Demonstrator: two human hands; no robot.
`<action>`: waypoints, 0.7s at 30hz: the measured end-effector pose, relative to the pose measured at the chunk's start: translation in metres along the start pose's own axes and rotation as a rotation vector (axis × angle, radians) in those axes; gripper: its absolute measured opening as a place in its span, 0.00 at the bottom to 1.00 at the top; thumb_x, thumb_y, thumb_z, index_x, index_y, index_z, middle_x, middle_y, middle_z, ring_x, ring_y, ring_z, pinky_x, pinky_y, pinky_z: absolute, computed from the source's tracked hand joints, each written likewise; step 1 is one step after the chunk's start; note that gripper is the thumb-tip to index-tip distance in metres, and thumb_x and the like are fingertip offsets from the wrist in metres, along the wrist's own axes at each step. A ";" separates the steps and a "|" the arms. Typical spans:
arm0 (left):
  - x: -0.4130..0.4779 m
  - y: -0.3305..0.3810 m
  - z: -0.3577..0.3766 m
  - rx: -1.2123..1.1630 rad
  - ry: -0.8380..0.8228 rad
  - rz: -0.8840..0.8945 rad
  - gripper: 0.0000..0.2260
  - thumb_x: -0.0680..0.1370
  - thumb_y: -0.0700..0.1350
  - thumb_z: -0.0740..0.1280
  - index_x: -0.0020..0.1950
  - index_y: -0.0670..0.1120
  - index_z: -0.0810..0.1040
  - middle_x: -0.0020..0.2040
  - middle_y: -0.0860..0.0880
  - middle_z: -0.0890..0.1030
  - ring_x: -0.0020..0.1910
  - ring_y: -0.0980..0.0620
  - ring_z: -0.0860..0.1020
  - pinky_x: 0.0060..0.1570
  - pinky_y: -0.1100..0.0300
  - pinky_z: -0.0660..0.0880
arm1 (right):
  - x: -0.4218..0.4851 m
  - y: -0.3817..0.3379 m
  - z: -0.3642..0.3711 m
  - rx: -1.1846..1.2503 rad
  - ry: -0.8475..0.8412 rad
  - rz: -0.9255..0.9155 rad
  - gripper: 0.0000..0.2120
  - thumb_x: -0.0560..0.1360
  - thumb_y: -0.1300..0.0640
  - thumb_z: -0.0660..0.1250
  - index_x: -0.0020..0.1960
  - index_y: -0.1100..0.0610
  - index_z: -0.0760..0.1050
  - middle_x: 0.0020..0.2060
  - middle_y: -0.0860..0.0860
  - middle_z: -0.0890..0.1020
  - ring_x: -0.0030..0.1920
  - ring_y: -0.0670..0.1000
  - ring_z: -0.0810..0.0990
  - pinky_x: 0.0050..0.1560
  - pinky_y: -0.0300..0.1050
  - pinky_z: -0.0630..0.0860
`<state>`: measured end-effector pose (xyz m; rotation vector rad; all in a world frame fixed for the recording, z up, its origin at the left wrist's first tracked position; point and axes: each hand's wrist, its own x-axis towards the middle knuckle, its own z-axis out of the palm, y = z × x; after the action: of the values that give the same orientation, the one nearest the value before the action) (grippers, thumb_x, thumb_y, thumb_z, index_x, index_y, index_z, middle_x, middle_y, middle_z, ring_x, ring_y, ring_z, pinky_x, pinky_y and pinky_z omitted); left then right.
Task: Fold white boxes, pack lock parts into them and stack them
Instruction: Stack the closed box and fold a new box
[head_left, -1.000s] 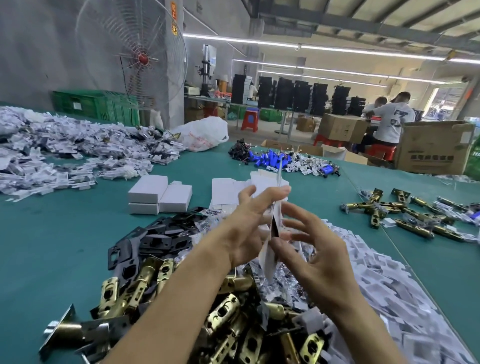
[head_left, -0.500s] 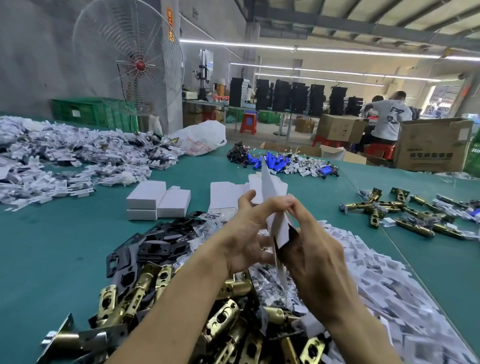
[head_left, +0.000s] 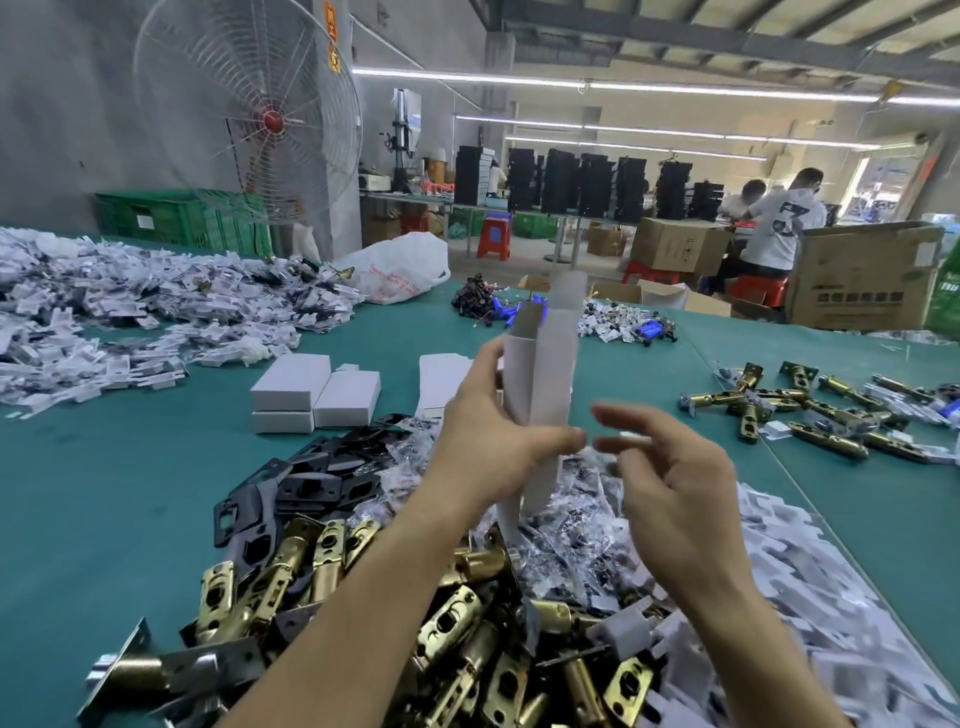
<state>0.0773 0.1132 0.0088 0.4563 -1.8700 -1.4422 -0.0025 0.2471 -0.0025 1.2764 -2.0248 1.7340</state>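
Above the middle of the green tabletop (head_left: 104, 493), a partly opened white box (head_left: 545, 374) stands upright in the air, its top flap raised and its lower end hanging past the grip. The left hand (head_left: 488, 431) holds it, thumb across the near face and fingers curled behind. The right hand (head_left: 670, 483) is just beside it, fingers loosely spread and blurred, holding nothing; its fingertips are close to the left thumb, and whether they touch the card cannot be told.

Beneath the hands lies a heap of brass latches (head_left: 311, 571), with black strike plates (head_left: 311, 478) at its far left edge and small clear bags of screws (head_left: 571, 519) under the box. White card pieces (head_left: 805, 597) spread to the right. Beyond, three folded boxes (head_left: 311, 395) sit stacked together, with flat blanks (head_left: 441, 374) near them. More latches (head_left: 805, 410) lie scattered at the far right. A large fan (head_left: 249, 114) stands at the back left, and seated workers (head_left: 784, 228) sit behind brown cartons (head_left: 862, 275).
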 end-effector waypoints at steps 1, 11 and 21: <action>-0.001 0.000 0.001 0.053 -0.012 0.029 0.37 0.63 0.40 0.83 0.65 0.59 0.69 0.49 0.57 0.82 0.43 0.58 0.84 0.44 0.56 0.83 | 0.000 -0.003 0.000 0.068 0.070 -0.014 0.24 0.77 0.69 0.62 0.55 0.38 0.75 0.46 0.37 0.83 0.46 0.50 0.84 0.45 0.55 0.82; -0.016 0.010 0.015 0.354 0.060 0.395 0.36 0.69 0.62 0.68 0.73 0.65 0.54 0.60 0.57 0.79 0.48 0.53 0.81 0.43 0.55 0.79 | -0.008 -0.021 0.008 -0.142 0.164 -0.242 0.24 0.76 0.49 0.68 0.71 0.50 0.72 0.56 0.42 0.74 0.57 0.45 0.79 0.54 0.49 0.81; -0.012 0.001 0.012 0.539 0.069 0.470 0.26 0.72 0.51 0.74 0.65 0.60 0.66 0.52 0.53 0.74 0.42 0.48 0.77 0.38 0.49 0.76 | -0.007 -0.019 0.009 -0.159 0.050 -0.112 0.12 0.76 0.47 0.63 0.54 0.49 0.82 0.49 0.46 0.78 0.47 0.43 0.79 0.45 0.51 0.81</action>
<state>0.0769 0.1291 0.0046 0.2793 -2.1211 -0.6038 0.0186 0.2436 0.0039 1.2566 -1.9784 1.5079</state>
